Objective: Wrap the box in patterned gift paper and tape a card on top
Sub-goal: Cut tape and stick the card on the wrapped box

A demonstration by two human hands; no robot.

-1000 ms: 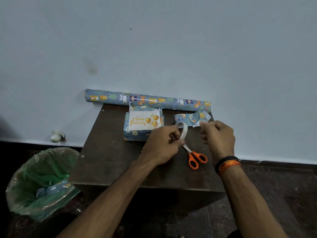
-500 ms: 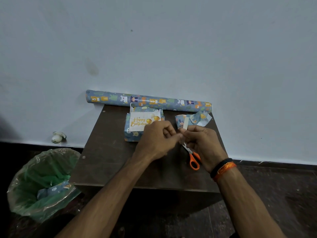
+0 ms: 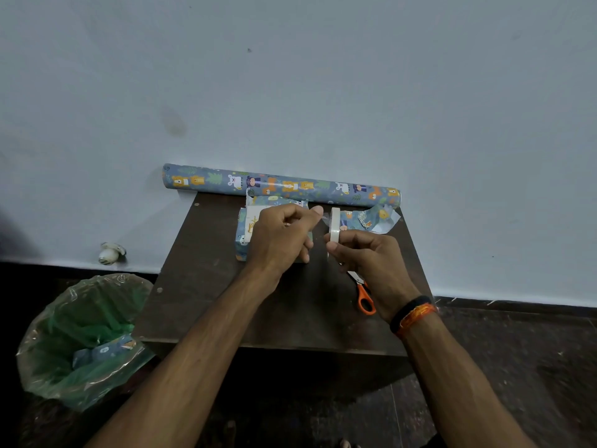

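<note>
The wrapped box in blue animal-print paper lies at the table's back middle, with a white card on top, mostly hidden behind my left hand. My right hand grips a white tape roll held upright on edge. My left hand pinches the clear free end of the tape just left of the roll. The two hands are a short gap apart above the table.
The gift-paper roll lies along the wall at the back of the dark wooden table. Paper scraps sit back right. Orange-handled scissors lie under my right hand. A green-lined bin stands on the floor to the left.
The tape roll has passed from my left hand to my right. My hands came together, then drew apart, with my left fingers now pulling the tape end out to the left.
</note>
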